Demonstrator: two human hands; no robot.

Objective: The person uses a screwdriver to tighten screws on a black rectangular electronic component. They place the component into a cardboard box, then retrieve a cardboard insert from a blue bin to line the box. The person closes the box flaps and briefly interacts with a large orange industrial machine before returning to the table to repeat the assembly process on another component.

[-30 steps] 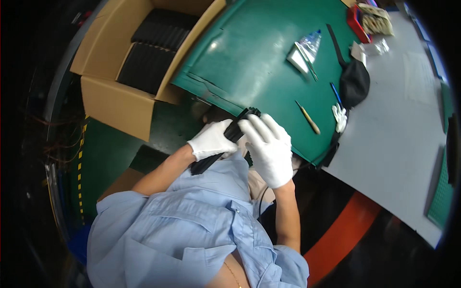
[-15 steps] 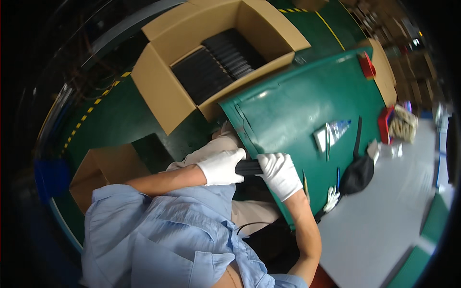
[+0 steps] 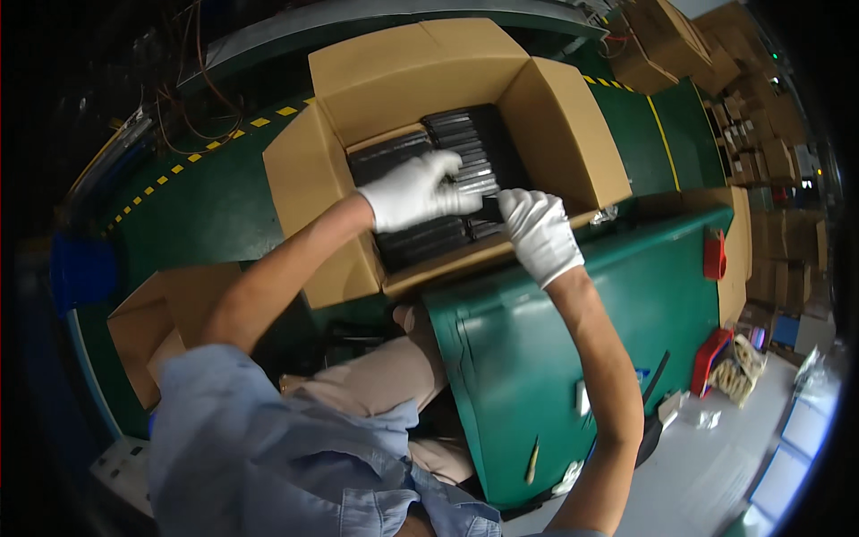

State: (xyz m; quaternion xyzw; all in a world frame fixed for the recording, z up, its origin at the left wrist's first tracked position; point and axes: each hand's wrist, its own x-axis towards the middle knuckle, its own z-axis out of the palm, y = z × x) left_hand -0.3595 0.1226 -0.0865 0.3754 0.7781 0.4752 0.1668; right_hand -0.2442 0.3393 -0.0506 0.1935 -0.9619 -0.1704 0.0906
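Note:
Both my hands wear white gloves and are over the big open cardboard box (image 3: 573,134). My left hand (image 3: 416,192) is curled, thumb apart from the fingers, around a small bundle of black bars (image 3: 476,174) with shiny edges. At the bundle's right end, my right hand (image 3: 540,234) is closed with its fingertips against it, slightly blurred. Below and beside them, rows of flat black pieces (image 3: 416,246) fill the box. My left hand hides part of those rows, and the exact grip is partly hidden.
A green-topped table (image 3: 519,358) stands right of the box, with a thin pointed tool (image 3: 533,461) and a red holder (image 3: 714,255) on it. A smaller open carton (image 3: 201,304) sits at the left. Beyond the green table is a grey surface (image 3: 689,474). Stacked cartons (image 3: 769,152) stand far right.
Both hands have moved forward from my lap to over the large box, carrying the black bars. The view has shifted, so the box now appears nearer the middle.

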